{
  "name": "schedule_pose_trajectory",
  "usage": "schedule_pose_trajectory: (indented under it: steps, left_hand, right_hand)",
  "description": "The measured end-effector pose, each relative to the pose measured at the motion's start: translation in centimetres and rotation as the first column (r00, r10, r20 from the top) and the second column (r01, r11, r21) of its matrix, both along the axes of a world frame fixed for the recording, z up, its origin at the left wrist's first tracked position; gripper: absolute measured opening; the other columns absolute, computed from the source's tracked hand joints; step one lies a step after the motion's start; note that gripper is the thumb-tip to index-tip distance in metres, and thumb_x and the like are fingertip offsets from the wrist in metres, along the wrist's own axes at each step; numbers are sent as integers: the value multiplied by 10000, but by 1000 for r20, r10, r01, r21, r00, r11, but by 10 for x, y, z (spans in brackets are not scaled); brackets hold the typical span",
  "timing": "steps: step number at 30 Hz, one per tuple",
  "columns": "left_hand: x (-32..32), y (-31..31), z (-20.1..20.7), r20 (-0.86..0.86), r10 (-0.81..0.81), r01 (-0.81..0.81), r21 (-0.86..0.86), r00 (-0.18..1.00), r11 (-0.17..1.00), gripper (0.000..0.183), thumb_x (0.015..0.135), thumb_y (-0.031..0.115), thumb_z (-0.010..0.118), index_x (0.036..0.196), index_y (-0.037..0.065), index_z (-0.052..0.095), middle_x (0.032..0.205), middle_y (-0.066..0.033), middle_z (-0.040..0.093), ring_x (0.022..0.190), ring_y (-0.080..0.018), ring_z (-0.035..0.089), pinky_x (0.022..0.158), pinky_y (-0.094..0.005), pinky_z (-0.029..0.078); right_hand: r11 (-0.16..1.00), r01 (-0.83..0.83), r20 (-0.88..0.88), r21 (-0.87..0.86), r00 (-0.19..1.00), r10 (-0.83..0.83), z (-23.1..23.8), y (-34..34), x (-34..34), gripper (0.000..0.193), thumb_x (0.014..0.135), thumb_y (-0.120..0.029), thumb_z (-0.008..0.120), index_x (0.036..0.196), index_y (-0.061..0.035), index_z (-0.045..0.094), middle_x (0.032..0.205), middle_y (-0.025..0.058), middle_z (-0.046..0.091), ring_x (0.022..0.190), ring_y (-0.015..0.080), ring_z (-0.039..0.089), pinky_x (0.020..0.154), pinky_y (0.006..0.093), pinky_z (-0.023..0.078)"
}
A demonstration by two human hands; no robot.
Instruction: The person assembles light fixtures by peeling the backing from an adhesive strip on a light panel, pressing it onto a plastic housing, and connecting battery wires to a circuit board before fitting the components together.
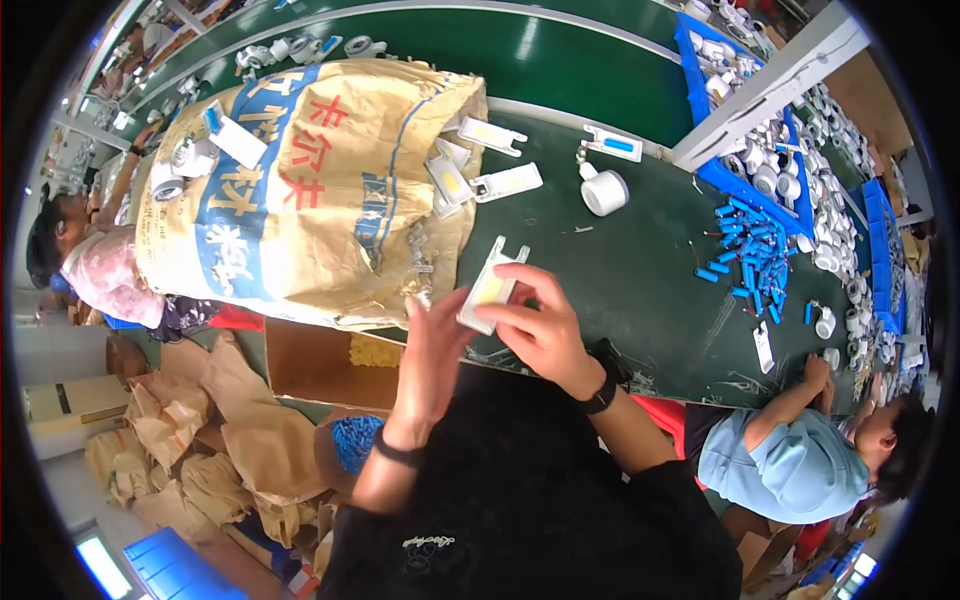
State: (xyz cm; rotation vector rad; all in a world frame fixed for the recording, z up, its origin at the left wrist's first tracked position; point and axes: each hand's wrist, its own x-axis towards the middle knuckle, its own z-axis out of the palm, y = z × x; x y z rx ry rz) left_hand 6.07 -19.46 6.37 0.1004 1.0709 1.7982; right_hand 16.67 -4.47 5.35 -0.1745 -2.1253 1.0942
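I have the white panel (490, 291) pinched between the thumb and fingers of my right hand (548, 332), its pronged end pointing away from me, near the close edge of the green table (630, 275). My left hand (430, 350) sits just beside its lower left corner, thumb apart from the fingers; whether those fingertips touch it, I cannot tell.

My right grip takes mostly one side, so a push on the far corner could twist the panel loose. If it slips, the table edge is close, and the cardboard box (300, 372) gapes below to my left (a poor place to go fishing). My fingers lie close to the yellow strip (491, 290), and too hard a squeeze might mark it. The thin prongs could snap if knocked.

Swinging left carelessly, I might catch the sack (300, 200) and upset the loose panels (450, 182) on its mouth. The round white lamp head (604, 192) could roll if bumped.
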Motion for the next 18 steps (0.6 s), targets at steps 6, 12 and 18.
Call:
schedule_pose_trajectory:
  steps: [6,12,18]
  left_hand:
    - [27,82,4,306,-201,170,123,930,978,560,1112,413,345,1514,26,385,1345,-135,592,1275,-274,557,1135,-411,402]
    - [55,112,2,187,-244,226,112,951,968,465,1119,355,376,1513,111,405,1269,-80,608,1143,-173,574,1009,-351,458]
    - [71,126,9,173,-280,271,75,944,960,454,1126,339,356,1521,117,396,1318,-90,579,1170,-168,552,1047,-348,429]
  right_hand:
    - [979,153,106,137,980,-168,2,19,53,399,757,74,719,1071,-159,796,1416,97,472,938,200,603,852,324,489]
    - [884,397,106,248,896,-432,14,26,86,305,764,33,767,1040,-98,756,1124,51,660,936,245,650,796,365,510]
    - [897,399,113,188,899,-424,9,39,96,238,779,0,773,1008,-58,739,1020,58,689,876,264,662,746,368,535]
